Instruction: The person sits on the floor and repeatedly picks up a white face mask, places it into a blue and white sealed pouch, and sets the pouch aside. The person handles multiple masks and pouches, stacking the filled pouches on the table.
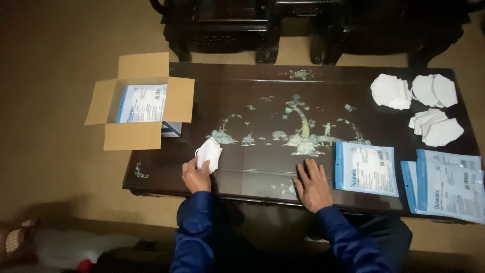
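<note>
Nearest, I am seeing my two dark blue sleeves [348,242] reaching over the near edge of the dark inlaid table [262,172].

Left hand [196,176]: it is pinching a folded white mask [209,153] by its lower edge, fingers closed on it; the mask is lying on the table top just past the hand.

Right hand [313,184]: it is lying flat and empty, palm down, fingers spread on the table.

Just beside the right hand, a blue-and-white mask packet [366,168] is lying flat. Further right, a stack of like packets [449,188] is overlapping at the table's near right corner.

Left of the mask, an open cardboard box [139,101] is sitting on the table's left end, flaps spread, overhanging the edge, a packet lying inside it.

Mid-table, a pale inlay of trees [300,126] is showing.

Far right, three piles of loose white masks [417,103] are lying near one another.

Beyond the table, dark carved furniture [313,25] is standing on the floor.
</note>
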